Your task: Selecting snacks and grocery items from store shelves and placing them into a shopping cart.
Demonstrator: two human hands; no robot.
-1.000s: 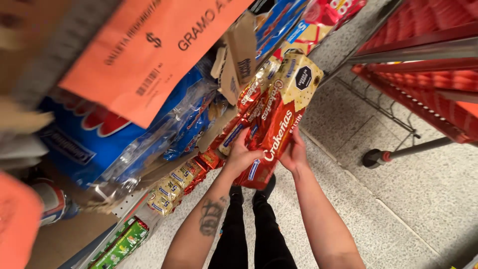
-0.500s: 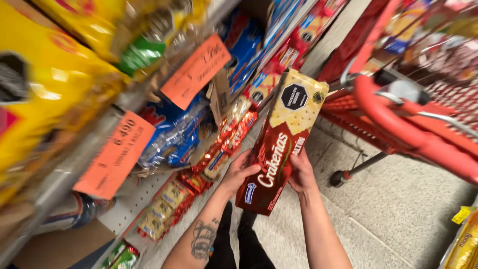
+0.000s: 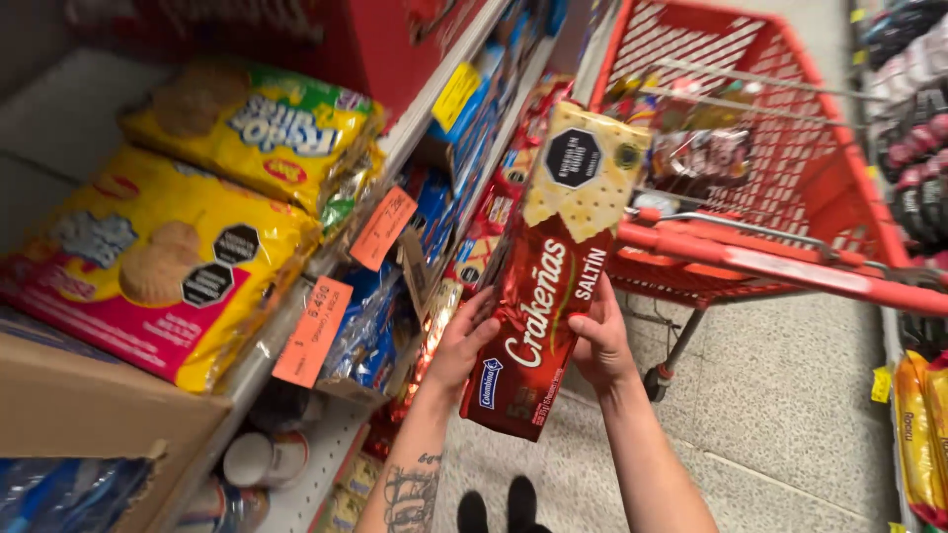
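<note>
Left hand [image 3: 464, 341] clamped on the near left edge of a long red cracker package [image 3: 548, 286], thumb across the front, fingers wrapped behind and out of sight. Right hand [image 3: 599, 341] gripping the opposite edge at the same height, thumb on the front, remaining fingers curled behind. Held upright between both hands with a slight rightward tilt, pale cracker picture and black octagonal label at the top end, lower end hanging just above the grey speckled floor [image 3: 790, 395]. Directly behind and to the right of the package, a red shopping cart [image 3: 820, 158], its handle bar [image 3: 750, 259] crossing just beside the package's right edge at mid-height, with a few packets visible through the mesh basket. Left of the package, a store shelf [image 3: 296, 326] with orange price tags [image 3: 312, 331] clipped to its edge. Further left, large yellow cookie bags [image 3: 158, 266] stacked on the shelf top. Tucked under that shelf, close beside the left hand, blue and red snack packs [image 3: 380, 316]. Below the package, between both forearms, two black shoes [image 3: 496, 505]. Far right of the package, yellow bags [image 3: 923, 434] on another rack, well apart.
</note>
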